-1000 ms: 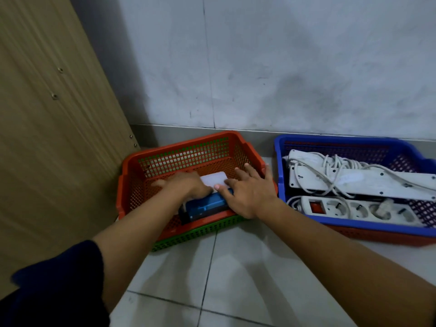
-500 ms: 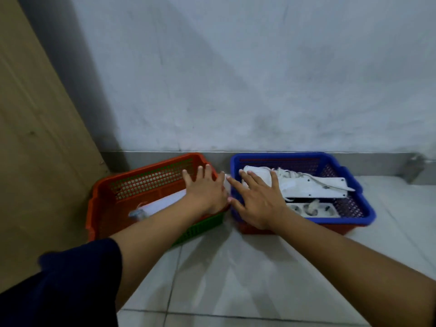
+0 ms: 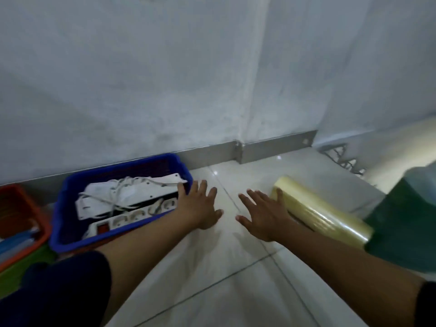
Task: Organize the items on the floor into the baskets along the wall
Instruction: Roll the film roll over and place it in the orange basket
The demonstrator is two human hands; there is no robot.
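A blue basket (image 3: 70,185) stands by the wall, holding white power strips (image 3: 127,197) with tangled cords. At the far left edge is an orange basket (image 3: 40,223) nested over a green one (image 3: 21,265), with blue and white items inside. A yellowish roll of clear film (image 3: 323,213) lies on the floor to the right. My left hand (image 3: 200,206) hovers open, fingers spread, just right of the blue basket. My right hand (image 3: 262,213) is open too, its outer fingers at the near end of the roll; contact is unclear.
A dark green object (image 3: 403,230) sits at the right edge behind the roll. A grey skirting strip (image 3: 271,147) runs along the wall base. White floor tiles (image 3: 212,267) stretch between and in front of my hands.
The view has swung right: the orange basket has slid to the left edge and the roll has come into sight. Both hands moved right, from the baskets toward the roll.
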